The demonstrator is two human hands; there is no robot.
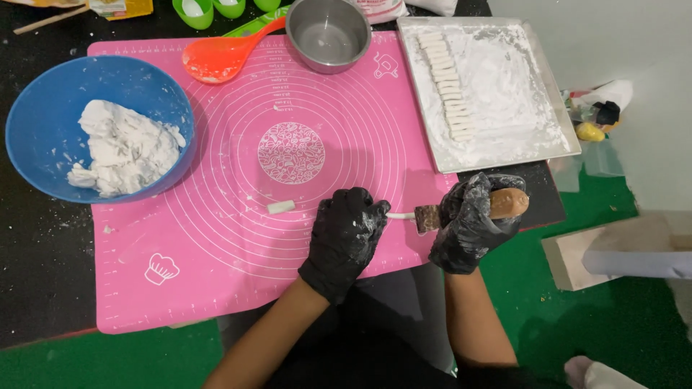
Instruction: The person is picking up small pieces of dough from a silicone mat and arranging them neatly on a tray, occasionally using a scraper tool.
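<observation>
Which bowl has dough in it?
The blue bowl at the left edge of the pink mat holds white dough. The steel bowl at the top looks empty.

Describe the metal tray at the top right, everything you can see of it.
The metal tray is a shallow silvery rectangle with a low raised rim, lying flat just beyond the pink mat's right edge. White flour dusts nearly its whole floor. A column of short white dough sticks lies along its left side, each crosswise. Neither gloved hand touches it.
</observation>
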